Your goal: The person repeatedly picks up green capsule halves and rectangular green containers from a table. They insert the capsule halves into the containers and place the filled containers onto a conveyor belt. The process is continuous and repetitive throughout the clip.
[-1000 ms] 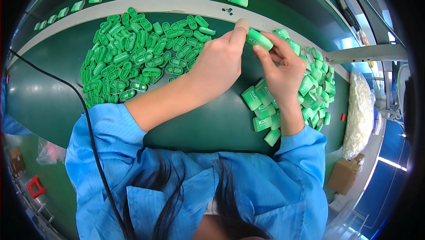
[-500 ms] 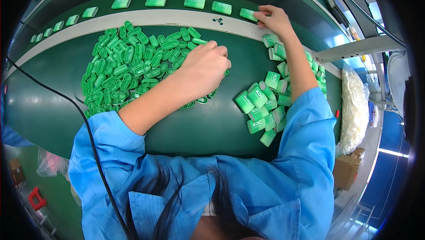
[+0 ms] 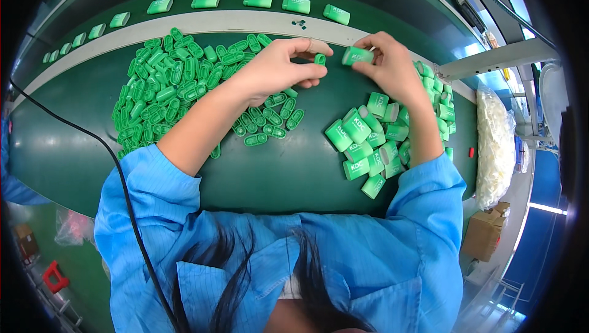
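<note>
My left hand (image 3: 287, 70) pinches a small green oval cap (image 3: 319, 59) between thumb and fingers, above the work surface. Facing it, my right hand (image 3: 389, 66) grips a green-and-white flat sleeve-shaped casing (image 3: 357, 56), with its open end unclear from here. A short gap separates cap and casing. Under and left of my left forearm spreads a big heap of similar green oval caps (image 3: 178, 74). Below my right hand lies a pile of green-and-white casings (image 3: 355, 129), several showing open pale ends.
A row of finished-looking green casings (image 3: 205, 1) lines the far strip beyond a white rail (image 3: 233, 21). A black cable (image 3: 92, 133) crosses at left. At right stand a metal post (image 3: 497, 63), a clear bag of pale parts (image 3: 492, 149) and a cardboard box (image 3: 485, 232).
My left hand has lifted off the heap with a cap. My right hand has left the casing on the far strip and come nearer with another casing. The far row has shifted left.
</note>
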A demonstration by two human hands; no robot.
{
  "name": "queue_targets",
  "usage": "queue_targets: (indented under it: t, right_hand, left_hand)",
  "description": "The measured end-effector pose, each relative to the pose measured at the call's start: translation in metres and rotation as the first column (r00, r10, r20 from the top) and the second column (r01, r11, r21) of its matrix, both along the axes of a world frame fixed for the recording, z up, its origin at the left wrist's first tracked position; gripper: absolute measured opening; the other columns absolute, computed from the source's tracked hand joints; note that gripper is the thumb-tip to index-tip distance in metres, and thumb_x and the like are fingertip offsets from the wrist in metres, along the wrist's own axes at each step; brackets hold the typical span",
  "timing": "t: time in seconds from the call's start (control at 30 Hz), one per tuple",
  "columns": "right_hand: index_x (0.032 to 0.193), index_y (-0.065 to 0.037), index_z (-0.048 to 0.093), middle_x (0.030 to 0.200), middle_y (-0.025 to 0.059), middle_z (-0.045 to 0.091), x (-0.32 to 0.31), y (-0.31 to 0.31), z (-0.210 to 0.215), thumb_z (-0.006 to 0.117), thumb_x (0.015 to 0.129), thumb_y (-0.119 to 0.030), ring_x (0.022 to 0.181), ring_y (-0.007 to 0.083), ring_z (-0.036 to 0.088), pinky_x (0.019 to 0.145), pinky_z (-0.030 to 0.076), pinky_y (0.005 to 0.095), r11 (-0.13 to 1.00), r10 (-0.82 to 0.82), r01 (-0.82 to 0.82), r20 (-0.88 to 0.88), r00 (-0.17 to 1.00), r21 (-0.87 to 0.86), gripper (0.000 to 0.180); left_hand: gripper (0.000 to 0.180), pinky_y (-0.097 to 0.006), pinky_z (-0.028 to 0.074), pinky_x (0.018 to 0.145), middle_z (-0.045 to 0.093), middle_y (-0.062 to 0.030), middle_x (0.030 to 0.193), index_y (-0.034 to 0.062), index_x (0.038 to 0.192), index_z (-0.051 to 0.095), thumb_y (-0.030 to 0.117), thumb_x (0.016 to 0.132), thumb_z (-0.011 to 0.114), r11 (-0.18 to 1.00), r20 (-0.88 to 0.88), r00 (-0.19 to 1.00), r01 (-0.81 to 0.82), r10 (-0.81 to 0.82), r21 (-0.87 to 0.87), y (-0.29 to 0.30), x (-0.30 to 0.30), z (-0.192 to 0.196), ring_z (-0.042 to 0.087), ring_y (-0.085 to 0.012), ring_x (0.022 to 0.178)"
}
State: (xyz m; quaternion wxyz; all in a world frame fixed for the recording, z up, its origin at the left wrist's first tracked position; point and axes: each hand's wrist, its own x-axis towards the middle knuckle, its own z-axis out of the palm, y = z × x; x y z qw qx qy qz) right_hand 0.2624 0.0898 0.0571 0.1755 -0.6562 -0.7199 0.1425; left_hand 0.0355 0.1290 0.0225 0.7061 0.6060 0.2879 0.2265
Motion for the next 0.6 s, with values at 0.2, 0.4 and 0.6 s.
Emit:
queue_targets:
  t: [0.2, 0.4, 0.6]
  right_hand:
    - [0.096, -0.002, 0.057, 0.077, 0.0041, 0.061, -0.03, -0.02, -0.01, 0.071, 0.077, -0.013, 0.056, 0.0063, 0.047, 0.051, 0.04, 0.0225, 1.0, 0.008, -0.004, -0.617, 0.787, 0.008, 0.026]
    - [0.102, -0.001, 0.059, 0.076, 0.0034, 0.063, -0.032, -0.023, -0.019, 0.069, 0.081, -0.014, 0.062, 0.0065, 0.056, 0.054, 0.047, 0.0223, 0.978, -0.155, -0.01, -0.755, 0.638, -0.21, 0.027]
    - [0.103, 0.005, 0.059, 0.085, 0.0068, 0.065, -0.03, -0.02, -0.023, 0.066, 0.084, -0.009, 0.071, 0.01, 0.062, 0.064, 0.053, 0.0226, 0.979, -0.127, -0.074, -0.856, 0.502, -0.188, 0.025]
  left_hand:
    - [0.037, -0.021, 0.047, 0.073, 0.064, -0.0027, 0.095, 0.0026, 0.122, 0.054, 0.012, 0.087, 0.061, 0.985, 0.144, 0.976, -0.149, 0.16, -0.084, 0.003, 0.0, -0.006, 0.057, -0.0073, 0.077]
    - [0.025, -0.019, 0.046, 0.072, 0.064, -0.0007, 0.089, 0.0024, 0.109, 0.062, 0.013, 0.086, 0.063, 0.986, 0.133, 0.977, -0.168, 0.166, 0.005, 0.005, 0.003, -0.013, 0.057, -0.0066, 0.076]
    - [0.032, -0.023, 0.047, 0.08, 0.066, -0.0054, 0.1, 0.0002, 0.117, 0.058, 0.011, 0.087, 0.062, 0.964, 0.118, 0.97, -0.23, 0.214, 0.136, -0.007, 0.007, -0.007, 0.06, -0.0084, 0.089]
